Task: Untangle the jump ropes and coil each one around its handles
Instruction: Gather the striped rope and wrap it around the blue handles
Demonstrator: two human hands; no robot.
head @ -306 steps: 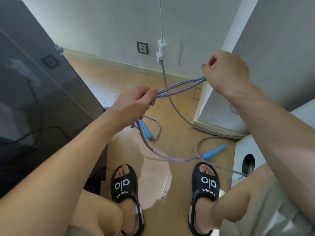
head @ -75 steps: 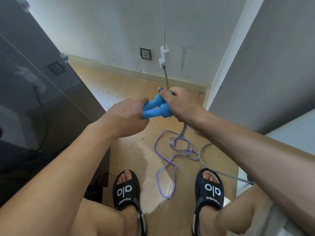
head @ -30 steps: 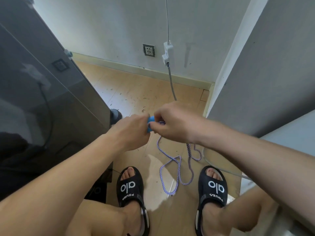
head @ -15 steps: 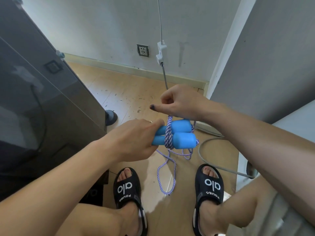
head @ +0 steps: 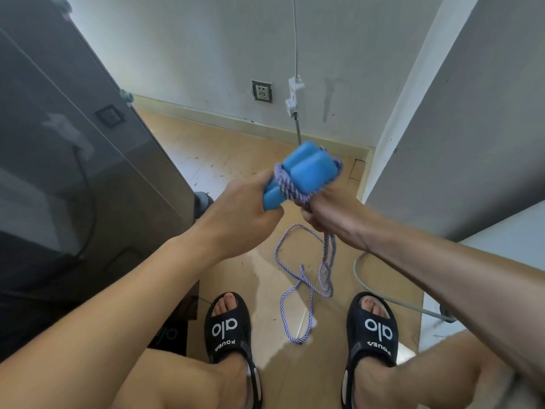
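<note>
- We have a single head view, looking forward and steeply down at the floor (head: 241, 160).
- It sits close above our forearms; the far wall (head: 206, 54) fills the top.

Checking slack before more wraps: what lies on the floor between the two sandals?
In the head view, loose loops of the purple-white jump rope trail on the wooden floor between left sandal and right sandal.

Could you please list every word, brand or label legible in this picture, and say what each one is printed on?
"alo": white on the strap of the black sandal on the left foot.
"alo": white on the strap of the black sandal on the right foot.
Smaller white word beneath each "alo": inverted, too small to read reliably.
</note>
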